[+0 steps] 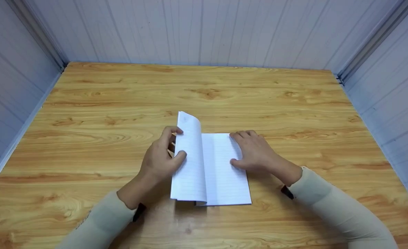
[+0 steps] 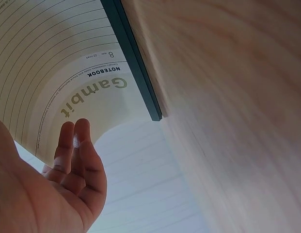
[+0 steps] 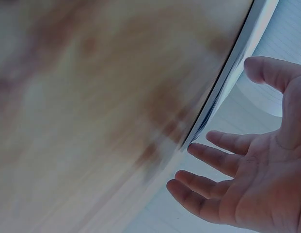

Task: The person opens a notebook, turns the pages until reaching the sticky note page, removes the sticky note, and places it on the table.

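A notebook (image 1: 226, 186) with ruled pages lies open near the middle of the table. My left hand (image 1: 159, 158) holds its left leaves (image 1: 190, 173) raised and bowed, thumb on the ruled face and the other fingers behind. In the left wrist view, the underside of these leaves shows a cover printed "Gambit" (image 2: 94, 94) and "NOTEBOOK", close by the fingers, with a dark green spine edge (image 2: 133, 60). My right hand (image 1: 254, 150) rests at the right page's outer edge, thumb on the paper and fingers spread near the top corner. The right wrist view shows the notebook's edge (image 3: 220, 90) beside the fingertips.
The wood-grain table (image 1: 121, 100) extends around the notebook on every side. Pale panelled walls (image 1: 218, 31) enclose it at the back, left and right. Light sleeves (image 1: 103, 214) cover both forearms, and a small dark piece (image 1: 287, 192) shows beneath each wrist.
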Motion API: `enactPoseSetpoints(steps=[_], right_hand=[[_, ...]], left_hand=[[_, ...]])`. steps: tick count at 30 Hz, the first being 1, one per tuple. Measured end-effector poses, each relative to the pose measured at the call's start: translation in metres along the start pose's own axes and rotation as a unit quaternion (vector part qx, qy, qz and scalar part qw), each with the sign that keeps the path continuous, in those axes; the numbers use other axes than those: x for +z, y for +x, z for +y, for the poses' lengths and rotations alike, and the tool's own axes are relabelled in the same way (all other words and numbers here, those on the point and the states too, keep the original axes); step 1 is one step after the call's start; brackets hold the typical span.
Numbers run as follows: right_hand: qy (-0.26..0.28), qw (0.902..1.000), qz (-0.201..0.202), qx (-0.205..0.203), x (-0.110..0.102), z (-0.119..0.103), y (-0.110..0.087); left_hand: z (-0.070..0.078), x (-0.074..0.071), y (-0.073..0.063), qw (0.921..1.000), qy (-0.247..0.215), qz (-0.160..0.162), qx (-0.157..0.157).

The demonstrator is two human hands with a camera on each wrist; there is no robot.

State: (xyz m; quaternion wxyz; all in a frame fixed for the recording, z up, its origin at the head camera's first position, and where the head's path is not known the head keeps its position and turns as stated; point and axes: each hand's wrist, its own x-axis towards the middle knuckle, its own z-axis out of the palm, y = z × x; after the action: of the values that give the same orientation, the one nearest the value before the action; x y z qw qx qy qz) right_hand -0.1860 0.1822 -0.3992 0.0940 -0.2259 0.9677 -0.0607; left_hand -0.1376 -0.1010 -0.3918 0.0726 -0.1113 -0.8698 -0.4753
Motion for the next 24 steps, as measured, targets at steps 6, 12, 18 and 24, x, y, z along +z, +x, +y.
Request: enactPoseSetpoints(steps=[6,12,18,24], right_hand=[[-0.001,1.0,-0.006,0.004,0.0003,0.0,0.0007],[0.002,1.0,-0.004,-0.002,0.0022,0.0002,0.0013],[0.014,0.9999,-0.001,-0.008,0.0022,-0.0009,0.0014],[0.023,0.9995,0.011,-0.016,0.0019,-0.0015,0.002]], left_hand=[[0.0001,0.0004,0.0001,1.0,0.007,0.002,0.0],[0.0006,0.0003,0.0001,0.9999,0.009,0.003,-0.001],[0.0005,0.0001,-0.0002,0.9999,0.01,0.004,-0.001],[0.0007,-0.0003,-0.0008,1.0,0.003,0.0,-0.003]])
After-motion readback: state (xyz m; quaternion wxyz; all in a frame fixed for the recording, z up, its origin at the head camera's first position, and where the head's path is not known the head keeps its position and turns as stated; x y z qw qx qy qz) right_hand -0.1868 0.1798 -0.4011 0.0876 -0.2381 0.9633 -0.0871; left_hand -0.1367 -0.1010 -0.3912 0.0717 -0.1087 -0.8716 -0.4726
